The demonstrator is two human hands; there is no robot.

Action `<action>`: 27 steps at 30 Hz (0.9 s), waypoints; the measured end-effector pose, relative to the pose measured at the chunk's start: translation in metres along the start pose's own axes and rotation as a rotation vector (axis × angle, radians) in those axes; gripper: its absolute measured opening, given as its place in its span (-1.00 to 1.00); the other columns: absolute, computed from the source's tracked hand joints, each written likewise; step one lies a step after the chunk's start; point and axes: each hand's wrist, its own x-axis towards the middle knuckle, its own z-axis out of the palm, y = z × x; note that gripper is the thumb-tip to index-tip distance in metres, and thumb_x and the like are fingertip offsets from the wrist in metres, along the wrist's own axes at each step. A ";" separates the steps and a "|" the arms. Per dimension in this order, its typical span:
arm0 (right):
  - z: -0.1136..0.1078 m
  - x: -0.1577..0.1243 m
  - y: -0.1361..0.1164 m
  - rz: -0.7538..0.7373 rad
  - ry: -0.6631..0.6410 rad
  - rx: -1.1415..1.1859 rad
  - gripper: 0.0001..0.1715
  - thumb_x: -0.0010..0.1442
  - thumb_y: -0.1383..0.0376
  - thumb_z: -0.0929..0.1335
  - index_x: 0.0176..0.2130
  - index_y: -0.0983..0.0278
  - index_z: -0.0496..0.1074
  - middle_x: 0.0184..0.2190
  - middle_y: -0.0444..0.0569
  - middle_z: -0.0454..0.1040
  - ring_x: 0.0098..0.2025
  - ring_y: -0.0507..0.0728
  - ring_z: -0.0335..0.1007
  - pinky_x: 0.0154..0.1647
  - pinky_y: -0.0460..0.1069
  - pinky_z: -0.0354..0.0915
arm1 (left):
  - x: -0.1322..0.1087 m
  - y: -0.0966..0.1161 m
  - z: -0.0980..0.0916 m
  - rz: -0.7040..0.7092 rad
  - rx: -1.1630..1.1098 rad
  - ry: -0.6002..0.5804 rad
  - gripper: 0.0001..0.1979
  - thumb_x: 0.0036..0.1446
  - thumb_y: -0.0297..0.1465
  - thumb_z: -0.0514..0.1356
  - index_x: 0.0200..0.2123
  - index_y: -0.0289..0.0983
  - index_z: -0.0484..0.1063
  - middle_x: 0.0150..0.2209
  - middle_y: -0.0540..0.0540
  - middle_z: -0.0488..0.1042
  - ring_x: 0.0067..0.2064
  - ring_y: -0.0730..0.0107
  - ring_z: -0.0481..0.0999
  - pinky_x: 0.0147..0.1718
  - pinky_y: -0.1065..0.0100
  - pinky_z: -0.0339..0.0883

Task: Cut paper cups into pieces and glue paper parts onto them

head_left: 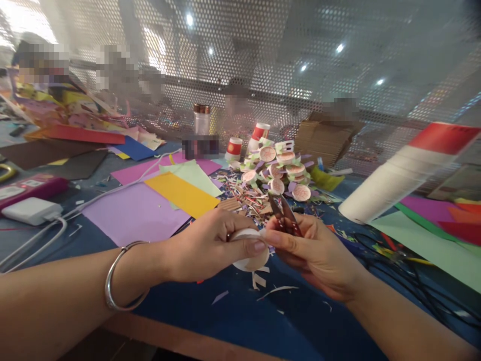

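Low over the near part of the table, my left hand [210, 244] is closed on a small white paper cup piece [252, 263], thumb across its side. My right hand [313, 250] grips a pair of dark scissors [286, 219], whose blades point up and away, apart from the cup piece. Its thumb and forefinger also pinch the cup piece's right edge, beside my left thumb. Just beyond my hands lies a heap of cut cup bottoms [276, 172] with green and purple paper strips on them, amid paper scraps [240, 195].
A tall stack of paper cups [406, 175] leans at the right, near coloured sheets [424, 243] and black cables [409, 286]. Purple paper [135, 213], yellow paper [184, 193] and a white charger [32, 210] with its cable lie left. Behind stand a jar [202, 120] and a perforated screen [255, 55].
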 end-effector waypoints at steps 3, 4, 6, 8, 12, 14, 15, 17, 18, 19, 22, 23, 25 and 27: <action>0.000 -0.001 -0.001 0.037 -0.063 0.050 -0.76 0.15 0.22 0.53 -0.38 0.29 0.47 -0.57 -0.29 0.18 -0.65 -0.18 -0.18 -0.70 -0.18 -0.26 | -0.001 0.001 -0.001 0.044 -0.046 -0.037 -0.64 0.30 -0.27 0.17 -0.52 -0.30 0.26 -0.56 0.12 0.11 -0.52 0.59 0.08 -0.60 0.49 -0.04; 0.001 -0.001 -0.001 0.043 -0.076 0.058 -0.76 0.16 0.23 0.53 -0.38 0.29 0.45 -0.57 -0.30 0.17 -0.65 -0.17 -0.18 -0.70 -0.18 -0.25 | -0.001 0.001 -0.001 0.065 -0.052 -0.033 -0.63 0.30 -0.28 0.17 -0.53 -0.30 0.24 -0.56 0.12 0.10 -0.52 0.60 0.06 -0.60 0.49 -0.05; 0.001 -0.003 -0.001 0.042 -0.077 0.062 -0.75 0.18 0.22 0.51 -0.36 0.27 0.42 -0.57 -0.31 0.15 -0.65 -0.17 -0.20 -0.70 -0.18 -0.25 | 0.000 -0.001 0.000 0.092 -0.056 -0.008 -0.61 0.29 -0.29 0.19 -0.56 -0.31 0.25 -0.57 0.11 0.11 -0.52 0.60 0.07 -0.60 0.50 -0.04; 0.002 -0.004 0.000 0.014 -0.042 0.042 -0.74 0.19 0.19 0.51 -0.33 0.25 0.40 -0.55 -0.31 0.15 -0.64 -0.15 -0.22 -0.70 -0.17 -0.26 | 0.001 -0.002 0.001 0.075 -0.088 0.020 -0.65 0.28 -0.27 0.21 -0.52 -0.33 0.36 -0.56 0.09 0.21 -0.51 0.60 0.17 -0.57 0.53 0.09; -0.001 -0.007 0.000 -0.116 0.067 -0.113 -0.64 0.24 0.01 0.44 -0.24 0.24 0.41 -0.58 -0.31 0.07 -0.60 -0.10 -0.24 -0.67 -0.14 -0.26 | 0.004 -0.006 -0.002 -0.028 -0.294 0.074 -0.75 0.23 -0.26 0.25 -0.34 -0.36 0.53 -0.44 -0.04 0.48 -0.42 0.49 0.44 -0.46 0.48 0.40; -0.003 -0.009 -0.001 -0.184 0.128 -0.262 -0.59 0.27 -0.05 0.39 -0.19 0.23 0.42 -0.58 -0.28 0.12 -0.60 -0.07 -0.14 -0.66 -0.12 -0.17 | 0.006 -0.008 -0.003 -0.069 -0.383 0.106 -0.76 0.21 -0.28 0.28 -0.33 -0.38 0.54 -0.42 -0.07 0.52 -0.42 0.49 0.48 -0.46 0.49 0.42; -0.003 -0.010 -0.002 -0.214 0.157 -0.349 -0.59 0.28 -0.06 0.37 -0.18 0.23 0.43 -0.55 -0.23 0.21 -0.58 -0.05 -0.03 -0.64 -0.11 -0.08 | 0.006 -0.008 -0.004 -0.078 -0.411 0.118 -0.77 0.21 -0.29 0.28 -0.33 -0.38 0.54 -0.42 -0.07 0.53 -0.42 0.49 0.49 -0.46 0.50 0.43; -0.003 -0.011 -0.003 -0.266 0.189 -0.508 -0.61 0.28 -0.04 0.37 -0.17 0.22 0.44 -0.44 -0.13 0.37 -0.48 0.00 0.20 -0.54 -0.09 0.12 | 0.007 -0.008 -0.005 -0.077 -0.438 0.136 -0.77 0.20 -0.29 0.29 -0.34 -0.39 0.55 -0.43 -0.06 0.54 -0.42 0.50 0.49 -0.45 0.50 0.43; -0.002 -0.012 -0.003 -0.282 0.188 -0.569 -0.64 0.28 -0.02 0.38 -0.18 0.22 0.44 -0.40 -0.10 0.42 -0.41 0.03 0.27 -0.47 -0.08 0.19 | 0.007 -0.008 -0.005 -0.070 -0.443 0.137 -0.77 0.21 -0.30 0.29 -0.34 -0.39 0.55 -0.43 -0.06 0.53 -0.43 0.51 0.49 -0.45 0.51 0.43; -0.001 -0.012 -0.003 -0.289 0.180 -0.617 -0.66 0.28 0.00 0.39 -0.19 0.22 0.43 -0.38 -0.09 0.44 -0.37 0.05 0.31 -0.41 -0.07 0.24 | 0.006 -0.007 -0.004 -0.062 -0.446 0.138 -0.77 0.21 -0.30 0.29 -0.35 -0.39 0.54 -0.44 -0.04 0.53 -0.44 0.52 0.48 -0.45 0.52 0.43; 0.001 -0.012 -0.004 -0.289 0.151 -0.696 -0.70 0.30 0.04 0.38 -0.23 0.21 0.42 -0.40 -0.12 0.46 -0.36 0.05 0.32 -0.36 -0.07 0.26 | 0.005 -0.007 -0.004 -0.033 -0.426 0.124 -0.78 0.21 -0.32 0.29 -0.38 -0.38 0.54 -0.46 -0.01 0.49 -0.44 0.54 0.46 -0.45 0.52 0.42; 0.002 -0.012 -0.003 -0.288 0.145 -0.709 -0.70 0.31 0.04 0.37 -0.24 0.22 0.42 -0.41 -0.12 0.45 -0.37 0.04 0.32 -0.37 -0.08 0.26 | 0.004 -0.008 -0.004 -0.019 -0.412 0.119 -0.79 0.20 -0.32 0.30 -0.37 -0.37 0.54 -0.45 -0.01 0.48 -0.44 0.53 0.46 -0.44 0.51 0.43; 0.002 -0.013 -0.003 -0.284 0.132 -0.726 -0.69 0.32 0.03 0.36 -0.23 0.22 0.43 -0.43 -0.14 0.45 -0.40 0.03 0.31 -0.39 -0.08 0.25 | 0.004 -0.009 -0.003 0.008 -0.378 0.110 -0.80 0.20 -0.31 0.30 -0.31 -0.37 0.57 -0.42 -0.02 0.47 -0.41 0.50 0.47 -0.41 0.47 0.45; 0.002 -0.014 -0.004 -0.279 0.122 -0.754 -0.68 0.32 0.02 0.35 -0.22 0.22 0.44 -0.45 -0.15 0.42 -0.43 0.02 0.29 -0.43 -0.08 0.23 | 0.003 -0.009 -0.003 0.038 -0.345 0.101 -0.79 0.21 -0.31 0.29 -0.25 -0.38 0.59 -0.40 -0.03 0.47 -0.39 0.49 0.46 -0.40 0.45 0.45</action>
